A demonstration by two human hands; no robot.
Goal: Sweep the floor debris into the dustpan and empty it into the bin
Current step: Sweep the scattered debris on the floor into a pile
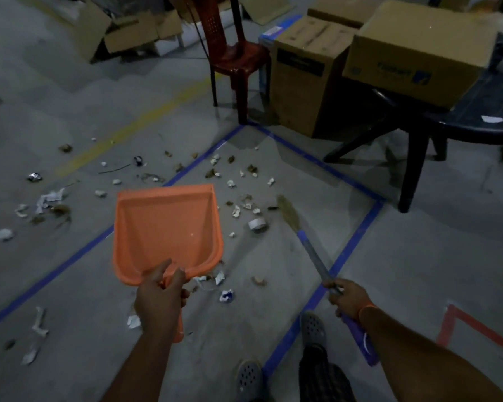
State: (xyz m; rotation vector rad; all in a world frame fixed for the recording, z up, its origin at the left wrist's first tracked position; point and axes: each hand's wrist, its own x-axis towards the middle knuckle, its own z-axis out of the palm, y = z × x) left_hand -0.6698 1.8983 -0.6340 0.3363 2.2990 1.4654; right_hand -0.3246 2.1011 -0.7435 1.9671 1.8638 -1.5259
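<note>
Left hand [160,288] is gripping the handle of an orange dustpan [166,227], fingers curled round it, thumb lying along the top — the pan is being held above the floor [418,256], mouth pointing away from the person, nothing lying inside it. Right hand [347,297] is wrapping its fingers round the shaft of a broom [308,245]; the purple end of the handle is sticking out behind the wrist, and the straw head is reaching toward the scraps near a small roll of tape [257,224]. Debris [238,181] — torn paper bits, brown crumbs, crumpled foil — is lying scattered across the grey floor, on both sides of a blue tape line [70,256], some of it just under the pan's near edge. A red plastic chair [233,53] is standing further off, beside stacked cardboard boxes [360,62]; one box is sitting on a dark table [476,120] at the right. Two feet in grey perforated sandals [311,326] are showing at the bottom edge. No bin is coming into view here.
</note>
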